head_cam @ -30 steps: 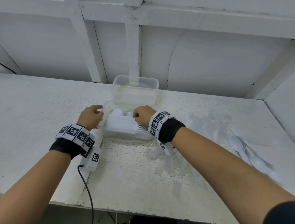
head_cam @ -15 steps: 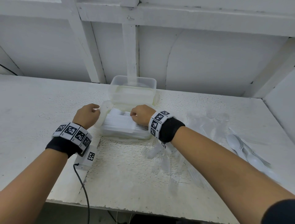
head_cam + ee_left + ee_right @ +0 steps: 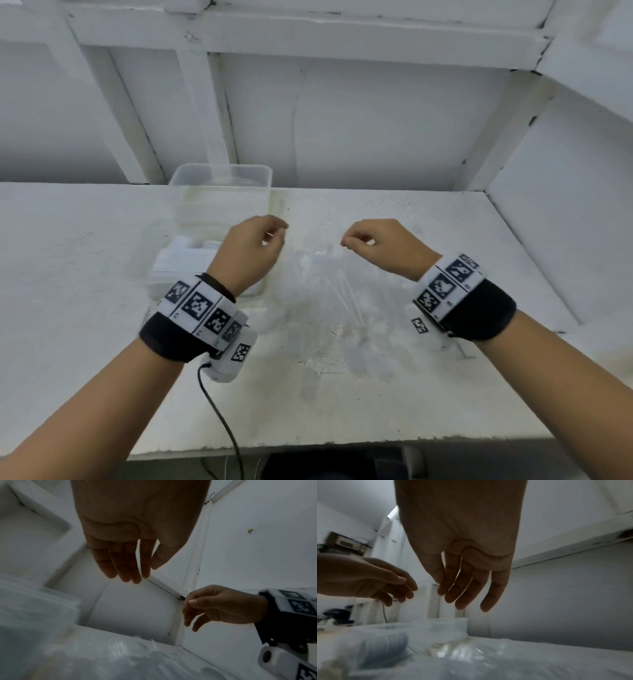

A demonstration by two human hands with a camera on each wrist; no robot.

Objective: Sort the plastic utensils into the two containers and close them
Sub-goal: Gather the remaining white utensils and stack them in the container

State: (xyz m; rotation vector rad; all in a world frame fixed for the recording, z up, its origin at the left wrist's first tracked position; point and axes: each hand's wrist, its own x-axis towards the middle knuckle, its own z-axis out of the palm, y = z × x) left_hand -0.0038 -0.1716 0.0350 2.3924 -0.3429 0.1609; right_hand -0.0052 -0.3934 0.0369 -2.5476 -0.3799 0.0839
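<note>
My left hand [image 3: 274, 236] and right hand [image 3: 349, 241] hover side by side above a loose pile of clear plastic utensils [image 3: 325, 298] on the white table. Both hold nothing. In the left wrist view the left hand's fingers [image 3: 126, 566] hang straight, and in the right wrist view the right hand's fingers [image 3: 464, 591] hang loosely. A clear container [image 3: 219, 192] stands at the back against the wall. In front of it a second container [image 3: 181, 267] holds stacked white utensils, partly hidden by my left wrist. The pile looks blurred in both wrist views.
The white table [image 3: 85, 308] has a chipped front edge near my forearms. A white wall with slanted beams [image 3: 113, 113] rises right behind the containers, and a side wall [image 3: 565, 222] closes the right end. A black cable [image 3: 219, 411] hangs from my left wrist.
Both hands have let go of the near container, risen and moved right to above the clear utensil pile. The view has shifted right with them.
</note>
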